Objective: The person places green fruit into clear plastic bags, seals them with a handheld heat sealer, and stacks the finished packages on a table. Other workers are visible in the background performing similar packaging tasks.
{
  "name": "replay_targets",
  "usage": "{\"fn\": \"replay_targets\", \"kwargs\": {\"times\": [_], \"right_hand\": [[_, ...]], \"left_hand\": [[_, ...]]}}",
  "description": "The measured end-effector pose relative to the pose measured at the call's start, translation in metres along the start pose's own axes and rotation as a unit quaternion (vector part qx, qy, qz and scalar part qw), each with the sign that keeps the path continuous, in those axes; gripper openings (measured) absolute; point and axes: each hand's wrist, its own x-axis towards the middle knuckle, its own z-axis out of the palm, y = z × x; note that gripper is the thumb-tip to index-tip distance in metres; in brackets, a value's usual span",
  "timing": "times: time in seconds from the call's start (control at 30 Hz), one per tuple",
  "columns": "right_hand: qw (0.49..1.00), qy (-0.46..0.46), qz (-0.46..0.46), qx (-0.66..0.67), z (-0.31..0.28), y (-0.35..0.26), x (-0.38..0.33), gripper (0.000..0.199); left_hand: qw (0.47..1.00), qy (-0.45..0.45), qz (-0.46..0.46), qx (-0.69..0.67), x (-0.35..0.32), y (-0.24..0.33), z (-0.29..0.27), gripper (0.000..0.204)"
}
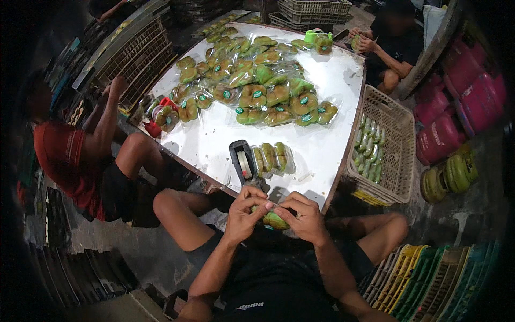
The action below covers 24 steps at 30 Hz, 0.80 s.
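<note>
Over my lap, just off the table's near edge, I hold a clear plastic bag of green-and-brown buns [276,220]. My left hand [242,216] is closed on its left side, and my right hand [306,216] is closed on its right side. Thumbs and fingertips of both hands pinch together near the top of the bag. A black tape dispenser [234,155] stands on the table ahead of my left hand. Beside it lies a bag of buns [270,156] in a row. Farther back, a large pile of bagged buns [257,94], many with small green labels, covers the white table [214,140].
A beige crate [403,145] with wrapped green rolls stands right of the table. Pink and green gas cylinders [440,137] are beyond it. One person [70,155] sits at left, another [394,53] at far right handling something. Stacked crates [424,273] flank my right knee.
</note>
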Motion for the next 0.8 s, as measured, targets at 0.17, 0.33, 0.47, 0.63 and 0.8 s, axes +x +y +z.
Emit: {"fn": "replay_targets", "kwargs": {"times": [0.17,0.33,0.47,0.63,0.8], "right_hand": [[0.998,0.022,0.048,0.018,-0.001,0.009,0.000,0.017],[0.977,0.033,0.210,0.017,0.028,0.010,-0.013,0.027],[0.947,0.016,0.215,0.237,0.067,0.040,-0.043,0.040],[0.905,0.045,0.249,0.341,0.090,0.039,-0.040,0.064],[0.948,0.066,0.201,0.237,0.112,0.086,-0.007,0.052]], "left_hand": [[0.982,-0.119,-0.144,0.014,0.005,0.003,-0.009,0.019],[0.991,0.055,-0.121,0.019,-0.001,-0.009,0.007,0.017],[0.982,0.153,0.025,0.109,-0.007,0.001,0.017,0.013],[0.976,0.176,-0.103,-0.071,-0.021,-0.023,0.011,0.033],[0.858,0.160,-0.252,-0.417,-0.029,-0.014,-0.002,0.051]]}}
